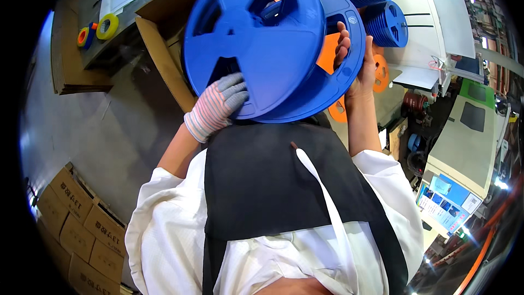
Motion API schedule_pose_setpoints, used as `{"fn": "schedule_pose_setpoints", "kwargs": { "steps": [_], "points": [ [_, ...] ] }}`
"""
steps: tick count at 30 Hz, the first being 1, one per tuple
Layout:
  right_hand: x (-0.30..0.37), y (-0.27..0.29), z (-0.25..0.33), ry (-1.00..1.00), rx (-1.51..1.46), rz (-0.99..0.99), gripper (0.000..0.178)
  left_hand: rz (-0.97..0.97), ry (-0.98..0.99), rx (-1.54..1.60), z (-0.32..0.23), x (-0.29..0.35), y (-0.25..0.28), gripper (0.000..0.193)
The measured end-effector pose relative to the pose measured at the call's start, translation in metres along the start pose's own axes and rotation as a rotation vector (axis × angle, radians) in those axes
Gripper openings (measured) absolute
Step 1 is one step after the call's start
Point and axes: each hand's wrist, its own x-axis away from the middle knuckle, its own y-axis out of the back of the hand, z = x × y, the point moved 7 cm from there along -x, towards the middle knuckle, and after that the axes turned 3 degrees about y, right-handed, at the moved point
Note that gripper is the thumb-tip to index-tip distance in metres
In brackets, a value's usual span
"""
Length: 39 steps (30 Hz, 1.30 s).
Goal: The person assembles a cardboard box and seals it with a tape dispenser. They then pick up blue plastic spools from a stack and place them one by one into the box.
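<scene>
A large blue plastic reel (278, 54) is held up in front of my chest. Behind it and to the right, a second blue reel (305, 101) overlaps it. My left hand (218, 101), in a striped grey and pink glove, is closed on the lower left of the front reel, its fingers reaching into a cutout. My bare right hand (357, 65) grips the right rim of the rear reel, with fingers curled through its opening and the thumb outside. Whether the two reels touch, I cannot tell.
An open cardboard box (164, 57) stands behind the reels at left. Stacked blue reels (385, 24) and orange reels (380, 74) are at the far right. Yellow tape (107, 26) lies on the grey table. Stacked cartons (82, 229) stand lower left, a machine (464, 125) at right.
</scene>
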Motion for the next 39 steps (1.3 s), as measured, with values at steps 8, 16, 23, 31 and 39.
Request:
{"fn": "schedule_pose_setpoints", "kwargs": {
  "steps": [8,16,23,31,39],
  "points": [
    [-0.01,0.034,0.008,0.079,0.611,-0.405,0.045,-0.514,0.905,1.416,0.046,0.02,0.022,0.031],
    [0.036,0.069,0.029,0.242,0.729,-0.558,0.043,-1.016,0.688,1.826,0.095,0.124,0.02,0.036],
    [0.044,0.086,0.032,0.218,0.703,-0.588,0.044,-1.095,0.639,1.818,0.097,0.149,0.026,0.03],
    [0.037,0.08,0.023,0.21,0.729,-0.567,0.042,-0.88,1.027,1.367,0.144,0.13,0.0,0.018],
    [0.041,0.071,0.014,0.179,0.8,-0.581,0.043,-0.794,1.445,0.737,0.261,0.209,-0.064,0.009]
  ]
}}
